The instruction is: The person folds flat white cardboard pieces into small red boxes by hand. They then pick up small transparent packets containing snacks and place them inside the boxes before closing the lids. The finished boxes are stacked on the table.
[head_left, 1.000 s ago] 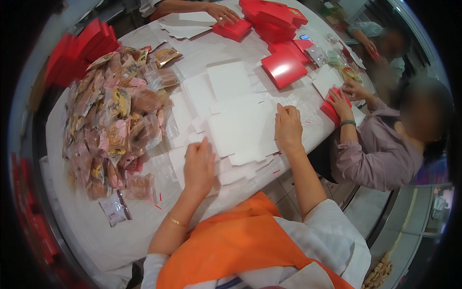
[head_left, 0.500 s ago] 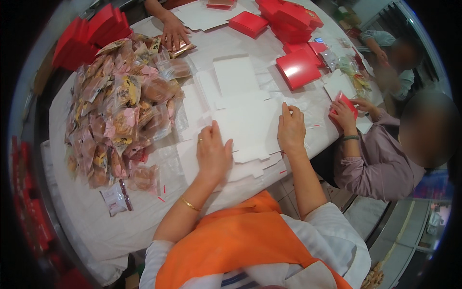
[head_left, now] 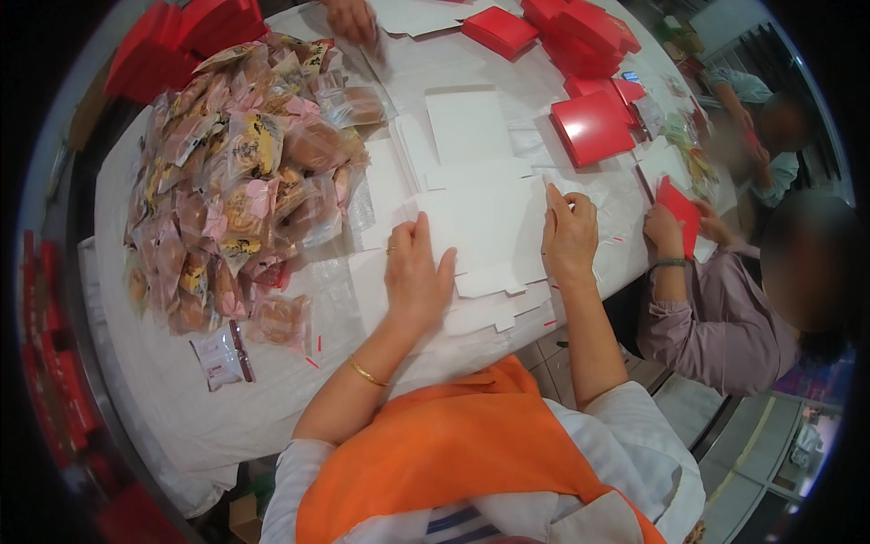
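Note:
A flat white cardboard box blank (head_left: 485, 218) with cut tabs lies in front of me, over further white card sheets (head_left: 471, 326). My left hand (head_left: 419, 276) rests along its left edge, fingers stretched and thumb spread apart over the card. At the right edge, my right hand (head_left: 571, 238) has its fingers curled in against the blank's side, the index finger along the fold. To the left rises a heap of pastries in clear wrappers (head_left: 245, 213). A small white and brown sachet (head_left: 222, 356) lies near the heap's front.
Red boxes (head_left: 594, 131) stand at the far right, and more red boxes (head_left: 149, 54) are stacked far left. A co-worker's hand (head_left: 352, 20) is at the far edge. Another person at right holds a red box (head_left: 678, 213). A plastic-covered table (head_left: 208, 426) carries everything.
My view has shifted, so the scene sits further right. The co-worker's hand at the far edge has let go of a wrapped item and drawn back. My hands stay at the blank's sides.

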A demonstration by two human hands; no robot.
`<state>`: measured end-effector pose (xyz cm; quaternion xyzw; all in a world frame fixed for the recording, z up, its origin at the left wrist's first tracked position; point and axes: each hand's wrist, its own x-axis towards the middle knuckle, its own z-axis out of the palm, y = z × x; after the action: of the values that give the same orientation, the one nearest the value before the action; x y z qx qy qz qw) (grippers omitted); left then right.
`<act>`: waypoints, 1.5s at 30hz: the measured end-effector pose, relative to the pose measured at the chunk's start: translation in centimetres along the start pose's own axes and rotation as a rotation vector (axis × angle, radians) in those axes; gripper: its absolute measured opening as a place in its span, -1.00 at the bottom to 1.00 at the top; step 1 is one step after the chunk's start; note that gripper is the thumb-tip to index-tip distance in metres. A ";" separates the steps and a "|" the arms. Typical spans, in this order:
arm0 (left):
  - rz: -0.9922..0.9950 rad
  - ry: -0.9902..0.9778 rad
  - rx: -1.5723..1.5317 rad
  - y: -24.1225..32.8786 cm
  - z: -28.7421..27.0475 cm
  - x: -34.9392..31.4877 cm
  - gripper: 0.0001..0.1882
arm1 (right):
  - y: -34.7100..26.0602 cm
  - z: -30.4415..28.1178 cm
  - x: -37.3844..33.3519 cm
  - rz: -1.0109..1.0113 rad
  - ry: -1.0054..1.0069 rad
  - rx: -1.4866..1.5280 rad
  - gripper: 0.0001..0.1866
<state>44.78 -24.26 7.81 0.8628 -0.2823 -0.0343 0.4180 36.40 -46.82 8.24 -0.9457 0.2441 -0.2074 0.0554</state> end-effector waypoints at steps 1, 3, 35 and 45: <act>0.003 0.009 -0.005 -0.1 -0.1 -0.1 -0.35 | 0.1 0.4 0.0 0.000 0.015 0.037 -0.66; 0.010 0.026 -0.032 -0.3 0.0 -0.1 -0.36 | 0.5 1.1 0.1 0.003 0.049 0.105 -0.76; -0.127 -0.287 -0.701 -4.5 -13.8 -6.3 -0.64 | -9.5 -6.2 -7.5 0.037 -0.459 0.872 -0.79; 0.019 -0.386 -0.404 -2.2 -10.6 -14.8 -0.61 | -9.8 -6.5 -8.8 -0.371 -0.758 0.809 -0.61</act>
<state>36.46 -8.07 10.47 0.7368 -0.3523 -0.2496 0.5203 30.99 -33.98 12.92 -0.8846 -0.0611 0.0626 0.4581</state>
